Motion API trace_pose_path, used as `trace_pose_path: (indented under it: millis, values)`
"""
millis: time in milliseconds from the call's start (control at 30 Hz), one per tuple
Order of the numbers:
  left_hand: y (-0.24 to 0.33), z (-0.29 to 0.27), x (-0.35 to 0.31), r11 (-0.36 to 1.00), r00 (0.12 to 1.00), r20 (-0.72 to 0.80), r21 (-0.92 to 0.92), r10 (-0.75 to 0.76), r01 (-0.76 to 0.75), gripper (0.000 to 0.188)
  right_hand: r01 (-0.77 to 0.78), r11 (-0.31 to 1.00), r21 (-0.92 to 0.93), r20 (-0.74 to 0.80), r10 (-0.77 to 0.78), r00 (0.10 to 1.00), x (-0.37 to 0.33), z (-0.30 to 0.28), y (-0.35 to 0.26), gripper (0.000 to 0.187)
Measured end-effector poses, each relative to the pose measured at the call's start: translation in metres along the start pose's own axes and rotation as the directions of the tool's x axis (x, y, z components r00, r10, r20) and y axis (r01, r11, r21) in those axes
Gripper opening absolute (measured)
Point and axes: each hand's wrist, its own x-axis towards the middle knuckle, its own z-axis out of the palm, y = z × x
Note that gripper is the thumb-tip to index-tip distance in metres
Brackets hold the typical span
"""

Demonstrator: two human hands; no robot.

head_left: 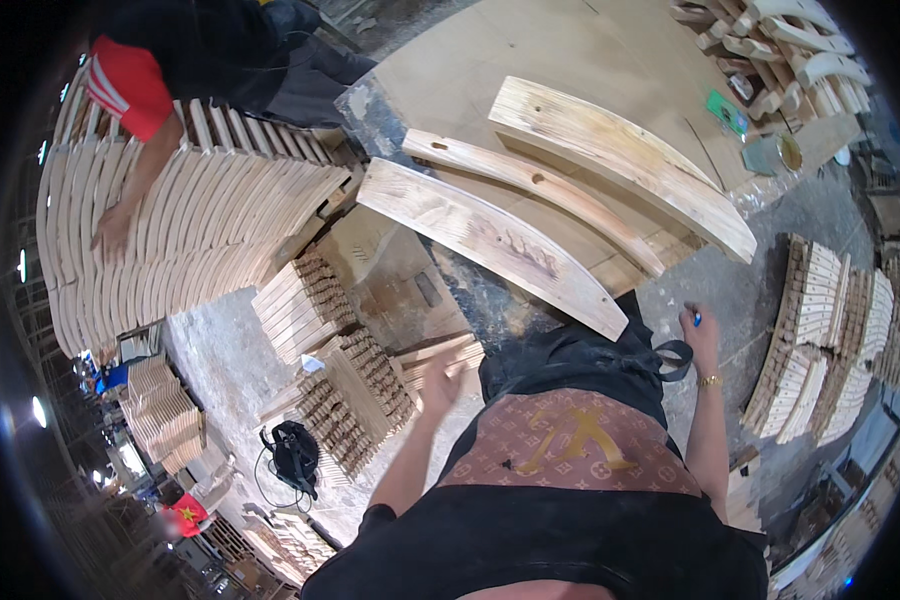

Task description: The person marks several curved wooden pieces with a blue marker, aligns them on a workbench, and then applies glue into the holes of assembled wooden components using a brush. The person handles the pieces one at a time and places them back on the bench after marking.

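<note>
My left hand (pixel 440 385) hangs left of my body, its fingers loosely apart and nothing seen in them. It is nearest to a low stack of wooden slats (pixel 410 365). My right hand (pixel 702 335), off the table's near right side, is closed round a small blue object (pixel 697 319), too small to name. Three curved wooden pieces lie on the worktable (pixel 440 70) before me: a wide pale one (pixel 500 240) nearest, a narrower one with holes (pixel 560 190) in the middle, and a thick one (pixel 620 150) farthest. Neither hand touches them.
Across to the left, a co-worker's hand (pixel 115 230) rests on a big stack of curved slats (pixel 210 210). Bundled wood blocks (pixel 350 400) and a black bag (pixel 292 455) stand on the floor. At right are more stacks (pixel 820 340); a cup (pixel 770 155) sits on the table.
</note>
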Motion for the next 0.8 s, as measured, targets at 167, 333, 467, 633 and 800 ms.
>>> trace_pose_path:
  millis: [167,333,467,633,800]
  values:
    - [0.026,0.032,-0.06,0.889,0.94,0.336,-0.408,-0.066,0.208,0.048,0.019,0.998,0.059,0.088,-0.024,0.996,-0.02,0.038,0.15,0.036]
    - [0.053,0.016,-0.054,0.953,0.888,0.424,-0.3,0.178,-0.048,0.059,-0.135,0.889,-0.438,0.246,0.263,0.933,-0.048,0.07,0.196,0.026]
    - [0.086,-0.008,0.0,0.539,0.529,0.138,-0.369,0.837,-0.757,0.059,0.075,0.921,-0.382,0.171,-0.009,0.985,-0.055,0.077,0.183,0.029]
    - [0.072,0.004,0.017,0.43,0.439,0.096,-0.465,0.893,-0.774,0.051,-0.092,0.992,-0.089,0.071,0.098,0.993,-0.044,0.079,0.153,0.029]
    - [0.065,0.011,0.021,0.433,0.423,0.122,-0.413,0.898,-0.801,0.049,-0.121,0.992,-0.026,0.034,0.122,0.992,-0.048,0.074,0.147,0.028]
